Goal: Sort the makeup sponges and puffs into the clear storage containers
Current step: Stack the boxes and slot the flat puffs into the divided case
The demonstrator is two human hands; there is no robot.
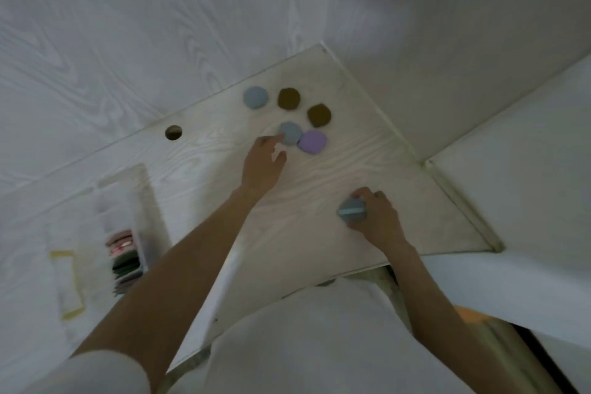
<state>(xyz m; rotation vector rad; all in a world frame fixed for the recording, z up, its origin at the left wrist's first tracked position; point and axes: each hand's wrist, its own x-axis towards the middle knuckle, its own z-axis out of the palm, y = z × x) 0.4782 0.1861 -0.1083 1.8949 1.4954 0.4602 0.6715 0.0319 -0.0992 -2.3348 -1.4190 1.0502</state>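
Left hand (262,161) reaches far across the pale wood-grain desk (351,169), fingers loosely spread, fingertips touching the near-left edge of a blue-grey puff (290,133); not gripping it, thumb apart from the fingers

Right hand (375,214) is at the near right of the desk, fingers curled round a stack of blue puffs (351,212) held on edge; looks like two or more, count unclear from the blur

Loose puffs lie in a cluster at the far middle of the desk: light blue puff (256,98) far left, two olive-brown puffs (288,99) (319,115) to its right, lilac puff (312,141) touching the right side of the blue-grey one

Clear storage container (140,201) sits at the near left, well apart from the cluster. Its compartments hold puffs on edge: pink ones (121,241) farther, dark green ones (125,262) nearer. Yellow-edged flat item (68,281) lies left of it, too blurred to identify

Round cable hole (173,132) in the desk left of the left hand
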